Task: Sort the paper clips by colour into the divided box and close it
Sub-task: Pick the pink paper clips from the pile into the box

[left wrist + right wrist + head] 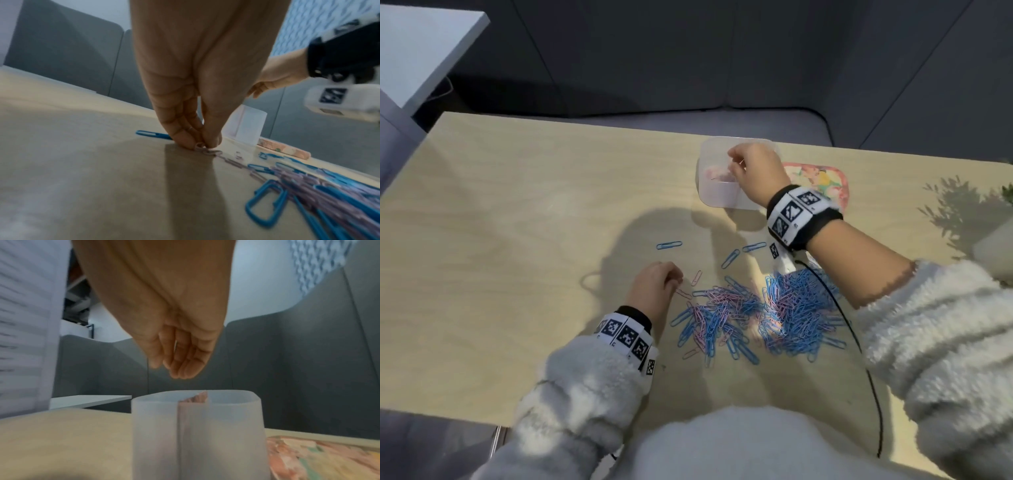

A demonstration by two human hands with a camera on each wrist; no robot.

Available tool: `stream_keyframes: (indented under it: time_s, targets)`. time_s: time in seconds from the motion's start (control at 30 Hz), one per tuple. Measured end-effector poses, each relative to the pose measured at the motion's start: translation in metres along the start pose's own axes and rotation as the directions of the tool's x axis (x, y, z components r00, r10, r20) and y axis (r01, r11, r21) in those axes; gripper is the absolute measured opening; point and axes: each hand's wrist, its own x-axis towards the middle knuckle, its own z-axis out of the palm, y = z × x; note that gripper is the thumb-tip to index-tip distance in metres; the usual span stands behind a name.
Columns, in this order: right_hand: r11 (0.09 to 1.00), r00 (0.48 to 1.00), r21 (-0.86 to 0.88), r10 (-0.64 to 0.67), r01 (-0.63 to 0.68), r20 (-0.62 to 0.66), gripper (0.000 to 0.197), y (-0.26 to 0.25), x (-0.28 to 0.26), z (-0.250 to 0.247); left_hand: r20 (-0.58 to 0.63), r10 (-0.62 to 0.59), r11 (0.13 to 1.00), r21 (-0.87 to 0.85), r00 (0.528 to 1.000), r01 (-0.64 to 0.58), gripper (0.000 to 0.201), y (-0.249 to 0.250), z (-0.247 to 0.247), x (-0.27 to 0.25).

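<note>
Head: mixed blue and pink clips heaped on counter; translucent divided box behind, pink clips inside. Left hand at heap's edge; right hand over box, beside patterned lid.
Left wrist: fingertips pinching pink clip against counter.
Right wrist: fingers relaxed, loosely spread above box divider.

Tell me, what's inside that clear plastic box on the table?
The divided box holds a small heap of pink paper clips in its left compartment. The right hand hovers over the box and covers most of the right compartment, so its contents cannot be seen.
</note>
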Motion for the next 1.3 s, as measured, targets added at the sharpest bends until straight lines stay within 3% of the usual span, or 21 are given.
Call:
stream_keyframes:
  time_s: [0.07, 0.13, 0.2, 0.23, 0.4, 0.53, 0.67, 0.77, 0.83, 0.9, 1.0, 1.07, 1.1, 1.13, 1.2, 1.3]
  targets:
    - [0.998, 0.998, -0.004, -0.067, 0.067, 0.015, 0.024, -0.001, -0.025, 0.010, -0.031, -0.029, 0.999, -0.043, 0.999, 0.028, 0.014, -0.001, -0.002, 0.002]
    - [0.995, 0.973, -0.007, -0.092, 0.096, 0.213, 0.020, 0.000, -0.057, 0.026, -0.039, -0.024, 0.998, -0.066, 0.999, 0.021, 0.016, 0.002, -0.005, 0.005]
    - [0.994, 0.898, -0.048, -0.069, 0.099, 0.435, 0.017, 0.000, -0.089, 0.041, -0.012, -0.012, 0.993, -0.119, 1.000, 0.010, 0.020, 0.006, -0.007, 0.007]
    - [0.992, 0.873, -0.076, -0.056, 0.105, 0.484, 0.018, 0.000, -0.102, 0.049, 0.009, -0.011, 0.989, -0.147, 1.000, 0.012, 0.022, 0.008, -0.008, 0.008]
    - [0.972, 0.870, -0.202, -0.001, 0.116, 0.493, 0.024, -0.001, -0.137, 0.074, 0.158, 0.010, 0.983, -0.184, 0.987, 0.019, 0.006, 0.005, -0.006, 0.008]
    - [0.973, 0.881, -0.207, 0.011, 0.099, 0.474, 0.021, 0.011, -0.135, 0.075, 0.216, 0.088, 0.995, 0.024, 0.972, -0.095, 0.011, 0.000, -0.003, 0.004]
    - [0.998, 0.878, -0.065, 0.041, -0.011, 0.477, 0.013, 0.032, -0.128, 0.065, 0.213, 0.155, 0.974, 0.133, 0.965, -0.186, 0.011, 0.002, -0.001, 0.003]
    - [0.986, 0.920, 0.108, 0.079, -0.130, 0.385, 0.012, 0.049, -0.125, 0.056, 0.189, 0.185, 0.966, 0.144, 0.964, -0.214, 0.014, 0.001, 0.001, 0.003]
    - [0.941, 0.937, 0.259, 0.129, -0.219, 0.324, 0.014, 0.058, -0.122, 0.048, 0.180, 0.171, 0.969, 0.146, 0.969, -0.198, 0.013, 0.002, 0.000, 0.002]
    - [0.822, 0.932, 0.466, 0.199, -0.328, 0.304, 0.016, 0.063, -0.123, 0.042, 0.156, 0.128, 0.987, 0.077, 0.979, -0.142, 0.009, 0.002, -0.002, 0.003]
    - [0.624, 0.886, 0.629, 0.304, -0.464, 0.351, 0.027, 0.065, -0.125, 0.038, 0.128, 0.033, 0.995, -0.098, 0.991, -0.020, 0.015, 0.005, -0.006, 0.008]
    - [0.565, 0.854, 0.640, 0.345, -0.521, 0.391, 0.031, 0.061, -0.126, 0.041, 0.172, -0.066, 0.964, -0.245, 0.983, 0.107, 0.019, 0.011, -0.007, 0.015]
    - [0.614, 0.853, 0.594, 0.342, -0.520, 0.394, 0.029, 0.057, -0.127, 0.044, 0.198, -0.124, 0.931, -0.315, 0.972, 0.183, 0.017, 0.014, -0.007, 0.018]
    - [0.721, 0.872, 0.504, 0.310, -0.475, 0.379, 0.027, 0.053, -0.128, 0.048, 0.206, -0.177, 0.904, -0.353, 0.962, 0.242, 0.014, 0.019, -0.006, 0.022]
    - [0.901, 0.909, 0.295, 0.201, -0.318, 0.365, 0.028, 0.045, -0.130, 0.059, 0.179, -0.244, 0.882, -0.367, 0.953, 0.294, 0.012, 0.023, -0.004, 0.029]
    - [0.981, 0.919, 0.098, 0.121, -0.169, 0.376, 0.019, 0.033, -0.134, 0.070, 0.164, -0.201, 0.939, -0.249, 0.966, 0.238, 0.016, 0.025, 0.001, 0.033]
